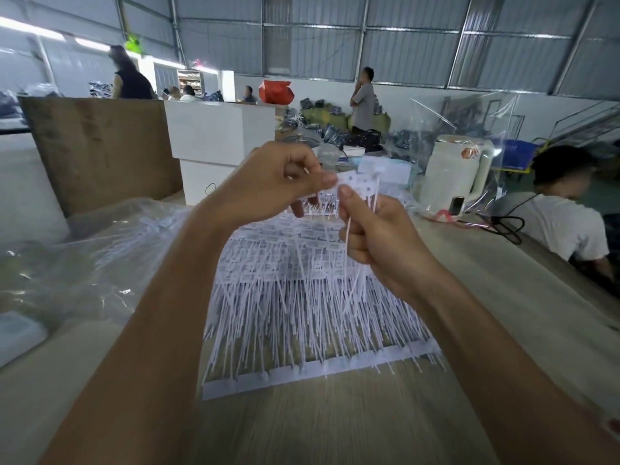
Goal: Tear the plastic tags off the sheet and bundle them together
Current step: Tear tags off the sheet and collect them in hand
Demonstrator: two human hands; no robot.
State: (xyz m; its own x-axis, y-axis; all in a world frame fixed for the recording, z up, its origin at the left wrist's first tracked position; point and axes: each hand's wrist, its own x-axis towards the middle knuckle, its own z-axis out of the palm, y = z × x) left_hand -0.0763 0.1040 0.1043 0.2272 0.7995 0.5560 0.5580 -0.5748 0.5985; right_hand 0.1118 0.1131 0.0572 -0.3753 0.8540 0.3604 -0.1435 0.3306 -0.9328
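A stack of white plastic tag sheets (302,317) lies on the wooden table (335,424), the long thin tails pointing toward me. Both hands are raised above its far end. My left hand (268,182) pinches the top edge of a small strip of white tags (360,184) between thumb and fingers. My right hand (379,239) grips the thin tails of a bunch of those tags in a fist, thumb pressed up against the strip. The tails hang down below my right fist over the sheets.
Clear plastic bags (84,260) lie at the left of the table. A seated person in a white shirt (563,216) is at the right. A white box (214,135), a white jug (459,172), a phone (456,205) and a black cable (506,226) stand beyond.
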